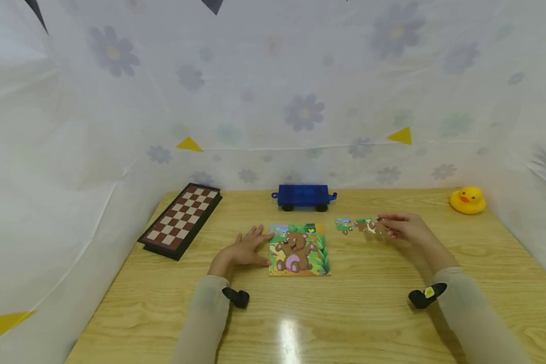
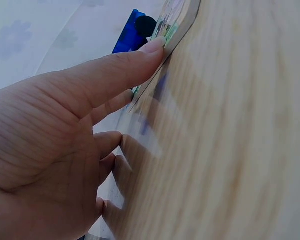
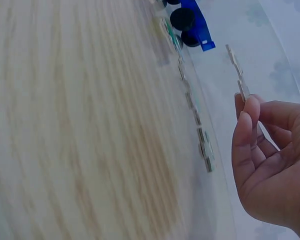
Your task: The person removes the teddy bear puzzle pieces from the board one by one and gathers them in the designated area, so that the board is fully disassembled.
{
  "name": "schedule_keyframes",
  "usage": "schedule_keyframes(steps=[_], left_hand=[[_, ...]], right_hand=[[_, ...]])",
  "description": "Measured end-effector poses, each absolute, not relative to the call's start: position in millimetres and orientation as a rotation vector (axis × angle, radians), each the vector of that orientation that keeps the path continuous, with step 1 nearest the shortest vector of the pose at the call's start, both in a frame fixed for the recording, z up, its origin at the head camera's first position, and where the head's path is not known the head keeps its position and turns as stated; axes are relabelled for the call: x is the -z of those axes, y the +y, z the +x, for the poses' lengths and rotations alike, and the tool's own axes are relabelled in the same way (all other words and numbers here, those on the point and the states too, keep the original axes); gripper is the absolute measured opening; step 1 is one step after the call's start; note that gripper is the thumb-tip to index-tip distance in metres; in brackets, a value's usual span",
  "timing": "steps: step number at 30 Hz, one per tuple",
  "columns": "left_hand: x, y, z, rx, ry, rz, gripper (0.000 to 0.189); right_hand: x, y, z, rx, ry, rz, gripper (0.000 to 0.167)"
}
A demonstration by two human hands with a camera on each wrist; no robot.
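A square puzzle [image 1: 296, 250] with a brown bear picture lies flat at mid-table. The left hand [image 1: 247, 247] rests beside it, fingers spread. In the left wrist view, its thumb [image 2: 152, 47] is right at the puzzle's edge [image 2: 182, 27], and the other fingertips are down on the table. To the right of the puzzle, the right hand [image 1: 402, 227] pinches a thin puzzle piece [image 3: 235, 62] between thumb and fingertips, raised above the table. Several loose puzzle pieces [image 1: 344, 225] lie near it; in the right wrist view these pieces [image 3: 192, 105] form a row on the tabletop.
A blue toy wagon [image 1: 303, 196] stands behind the puzzle at the table's back edge. To the left lies a folded checkerboard case [image 1: 182, 217]. A yellow rubber duck [image 1: 467, 200] sits at the back right. White flowered sheeting [image 1: 255, 101] encloses the table.
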State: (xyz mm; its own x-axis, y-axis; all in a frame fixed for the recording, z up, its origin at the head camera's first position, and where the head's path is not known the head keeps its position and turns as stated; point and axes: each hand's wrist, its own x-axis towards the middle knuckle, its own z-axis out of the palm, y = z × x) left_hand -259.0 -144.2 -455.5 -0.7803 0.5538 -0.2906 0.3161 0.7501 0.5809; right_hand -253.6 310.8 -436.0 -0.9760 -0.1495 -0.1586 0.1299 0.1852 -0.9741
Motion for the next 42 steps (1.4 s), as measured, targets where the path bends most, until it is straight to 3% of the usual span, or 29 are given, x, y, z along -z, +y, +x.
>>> schedule_keyframes(steps=[3,21,27,34,42], left_hand=[[455,-144,-259,-0.712,2.493,0.66,0.08],[453,-142,-261,-0.7,2.503,0.671,0.08],[452,-142,-260,-0.704,2.501,0.667,0.079],[452,-142,-259,-0.715,2.496,0.663,0.079],[453,-143,-260,-0.702,2.494,0.655,0.079]], right_hand=[[441,327,-255,1.913,2.214,0.027,0.019],[454,394,-263,1.988,2.181,0.192,0.036],[460,401,-265,1.92,2.255,0.282,0.033],[465,396,-265,1.863,2.349,0.314,0.017],[463,391,-262,1.86,2.401,0.344,0.021]])
